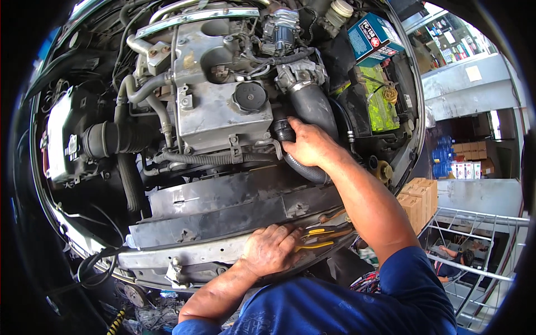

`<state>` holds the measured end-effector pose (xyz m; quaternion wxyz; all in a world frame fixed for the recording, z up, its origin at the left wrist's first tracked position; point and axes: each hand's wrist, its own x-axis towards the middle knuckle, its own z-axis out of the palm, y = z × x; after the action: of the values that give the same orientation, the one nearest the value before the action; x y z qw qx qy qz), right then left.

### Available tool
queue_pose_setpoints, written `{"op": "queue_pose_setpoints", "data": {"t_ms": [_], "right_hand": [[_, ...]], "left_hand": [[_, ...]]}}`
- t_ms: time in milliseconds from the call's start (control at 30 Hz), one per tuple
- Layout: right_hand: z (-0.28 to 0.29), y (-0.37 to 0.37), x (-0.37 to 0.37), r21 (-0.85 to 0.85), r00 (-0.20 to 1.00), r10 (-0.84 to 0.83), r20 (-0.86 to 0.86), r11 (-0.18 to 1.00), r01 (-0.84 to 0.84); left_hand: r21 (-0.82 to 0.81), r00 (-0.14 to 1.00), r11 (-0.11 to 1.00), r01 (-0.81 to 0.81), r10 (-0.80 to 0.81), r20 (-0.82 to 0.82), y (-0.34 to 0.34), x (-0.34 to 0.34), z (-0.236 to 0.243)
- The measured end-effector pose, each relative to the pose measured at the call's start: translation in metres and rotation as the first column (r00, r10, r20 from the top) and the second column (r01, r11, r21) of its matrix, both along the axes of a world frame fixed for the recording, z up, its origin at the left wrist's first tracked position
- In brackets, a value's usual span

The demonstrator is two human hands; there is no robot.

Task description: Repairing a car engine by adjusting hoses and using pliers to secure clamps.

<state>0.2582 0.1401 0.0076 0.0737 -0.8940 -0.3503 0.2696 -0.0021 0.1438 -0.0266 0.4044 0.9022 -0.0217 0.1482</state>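
My right hand (310,143) reaches into the engine bay, thumb and fingers closed around the upper end of a black ribbed hose (304,170). That hose end lies between the grey engine cover (223,121), with its black oil cap (249,97), and a thick black intake pipe (314,107). My left hand (272,247) lies at the metal front crossmember (218,255), fingers bent and pressed together; what is under them is hidden. Right beside its fingertips are yellow-handled pliers (316,244) and other hand tools.
A blue-and-white box (373,39) stands on the right of the bay above a yellow-green battery (381,103). A black air duct (114,138) runs on the left. Outside are cardboard boxes (419,201), a white metal rack (474,268) and another person (453,261) beyond it.
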Motion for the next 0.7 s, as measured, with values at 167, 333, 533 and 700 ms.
{"op": "queue_pose_setpoints", "data": {"t_ms": [167, 333, 533, 700], "right_hand": [[0.004, 0.003, 0.005, -0.157, 0.997, 0.074, 0.011, 0.985, -0.071], [0.004, 0.004, 0.009, -0.241, 0.998, 0.042, -0.035, 0.969, -0.050], [0.003, -0.006, -0.003, -0.046, 0.999, -0.034, 0.023, 0.998, 0.035], [0.005, -0.002, -0.002, -0.071, 1.000, 0.026, 0.001, 0.997, -0.026]], "left_hand": [[-0.007, 0.999, 1.000, -0.018, 0.019, 0.028, -0.002, -0.001, -0.001], [-0.009, 1.000, 1.000, -0.019, 0.019, 0.023, -0.004, -0.002, -0.005], [-0.005, 1.000, 1.000, -0.016, 0.016, 0.011, -0.004, -0.003, -0.004], [-0.008, 1.000, 1.000, -0.016, 0.016, 0.023, -0.004, -0.003, -0.006]]}}
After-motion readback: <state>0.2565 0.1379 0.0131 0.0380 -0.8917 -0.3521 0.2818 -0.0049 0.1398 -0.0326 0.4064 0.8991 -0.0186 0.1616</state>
